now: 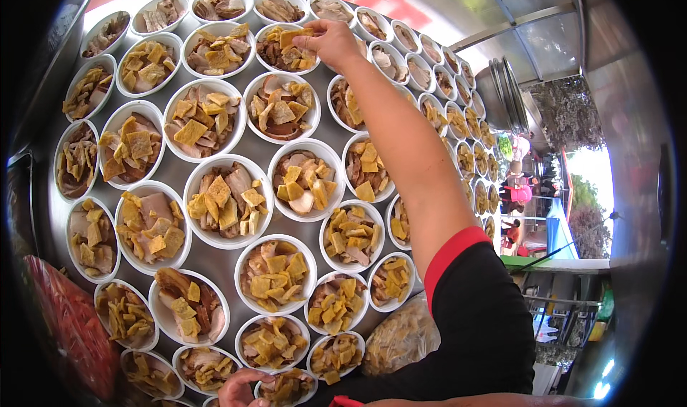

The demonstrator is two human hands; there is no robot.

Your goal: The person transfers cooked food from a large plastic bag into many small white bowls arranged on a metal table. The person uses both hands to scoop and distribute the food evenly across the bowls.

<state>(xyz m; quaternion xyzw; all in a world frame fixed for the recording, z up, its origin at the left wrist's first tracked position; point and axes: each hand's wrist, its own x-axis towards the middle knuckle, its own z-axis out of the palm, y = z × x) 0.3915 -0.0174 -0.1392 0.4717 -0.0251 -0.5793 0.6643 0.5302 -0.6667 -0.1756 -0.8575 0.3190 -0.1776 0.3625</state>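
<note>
Many white bowls of sliced meat topped with golden, flat, fried-looking pieces stand in rows on a metal table. My right hand (334, 45) reaches to a bowl (286, 48) near the far row and pinches a golden piece (295, 34) just over its contents. At the lower edge, my left hand (242, 389) is at the left rim of a filled bowl (289, 387), fingers curled and partly cut off by the frame. Whether it grips that bowl cannot be told. Bowls along the top edge, such as one bowl (279, 5), show only meat.
A clear plastic bag of golden pieces (402, 332) lies beside my sleeve. Red food under plastic film (70, 321) sits at lower left, near a metal tray (53, 58). Stacked metal pans (507, 96) stand at the right; people (518, 189) are in the distance.
</note>
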